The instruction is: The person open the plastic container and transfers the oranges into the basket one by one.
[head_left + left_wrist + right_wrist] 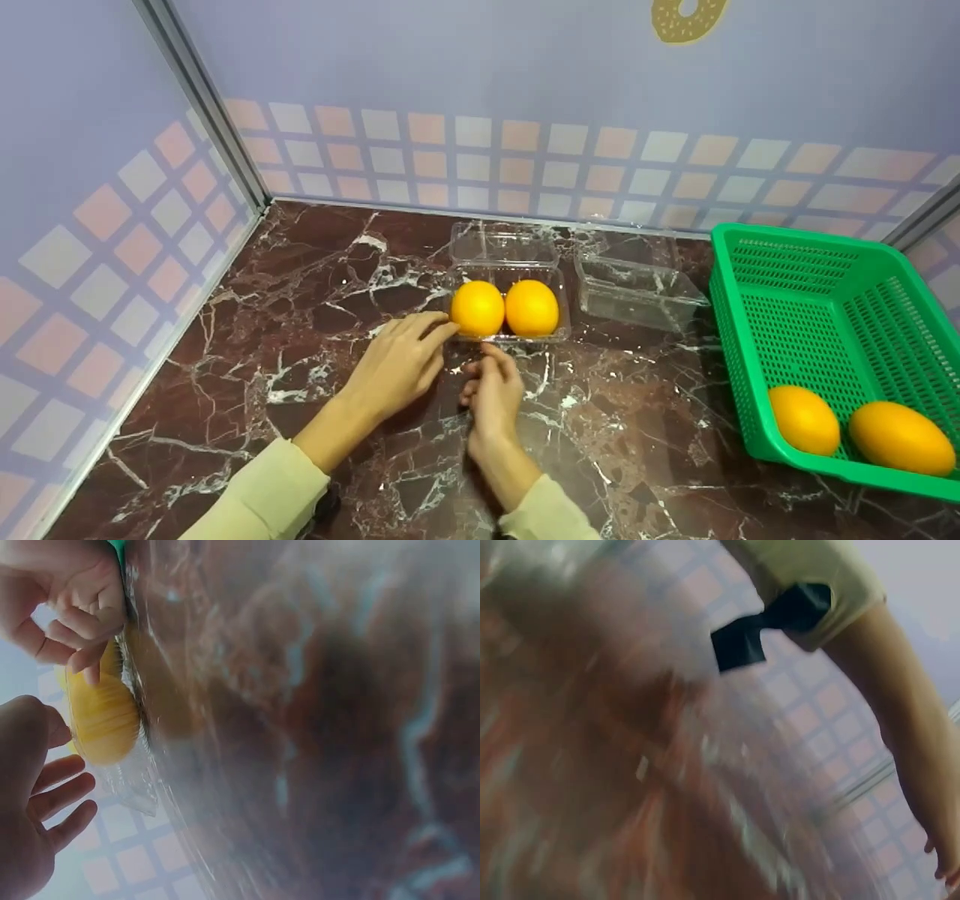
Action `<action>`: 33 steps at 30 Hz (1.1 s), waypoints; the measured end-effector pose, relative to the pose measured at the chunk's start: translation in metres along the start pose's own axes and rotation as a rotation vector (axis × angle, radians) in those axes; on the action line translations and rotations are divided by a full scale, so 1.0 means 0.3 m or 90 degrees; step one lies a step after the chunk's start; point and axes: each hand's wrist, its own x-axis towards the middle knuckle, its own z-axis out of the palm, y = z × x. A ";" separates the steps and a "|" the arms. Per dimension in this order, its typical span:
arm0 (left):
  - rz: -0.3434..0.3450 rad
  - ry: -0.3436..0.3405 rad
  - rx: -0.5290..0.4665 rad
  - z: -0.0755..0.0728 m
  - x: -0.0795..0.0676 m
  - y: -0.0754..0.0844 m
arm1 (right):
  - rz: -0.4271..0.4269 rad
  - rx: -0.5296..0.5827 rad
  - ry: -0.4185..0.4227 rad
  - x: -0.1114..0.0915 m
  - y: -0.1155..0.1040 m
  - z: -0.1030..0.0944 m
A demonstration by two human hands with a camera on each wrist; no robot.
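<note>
Two rounded yellow-orange fruits (478, 308) sit side by side in a clear plastic clamshell box (551, 336), its lid (504, 244) folded back toward the wall. My left hand (397, 364) is at the box's front left corner, fingertips right by the left fruit. In the left wrist view the left hand's fingers (64, 802) are spread and slightly bent beside the fruit (106, 720). My right hand (496, 394) is just in front of the box, index finger reaching its front edge and the other fingers loosely curled. The right wrist view is blurred and shows mostly the left forearm (900, 697).
A second clear clamshell box (637, 300), lid raised, stands to the right of the first. Further right is a green plastic basket (731, 352) holding two more yellow-orange fruits (900, 439). A tiled-pattern wall (517, 157) closes off the back of the dark marbled tabletop (315, 300).
</note>
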 end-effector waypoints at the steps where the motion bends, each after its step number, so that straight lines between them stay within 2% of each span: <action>1: 0.002 -0.001 0.001 -0.001 -0.003 0.002 | -0.008 -0.002 0.004 0.005 -0.006 -0.013; 6: 0.028 -0.014 0.042 -0.017 -0.023 0.015 | -0.064 -0.026 0.013 0.031 -0.047 -0.069; 13: 0.070 -0.042 0.144 -0.025 -0.054 0.034 | -0.079 -0.051 0.010 0.047 -0.116 -0.164; 18: 0.099 -0.033 0.209 -0.014 -0.063 0.033 | -0.101 -0.067 0.015 0.059 -0.154 -0.219; 23: 0.125 -0.004 0.268 0.006 -0.069 0.032 | -0.149 -0.104 0.021 0.064 -0.161 -0.249; 27: 0.123 -0.001 0.296 0.017 -0.066 0.047 | -0.207 -0.164 0.012 0.062 -0.159 -0.257; 33: 0.077 -0.019 0.295 0.032 -0.066 0.095 | -0.293 -0.249 0.023 0.064 -0.164 -0.256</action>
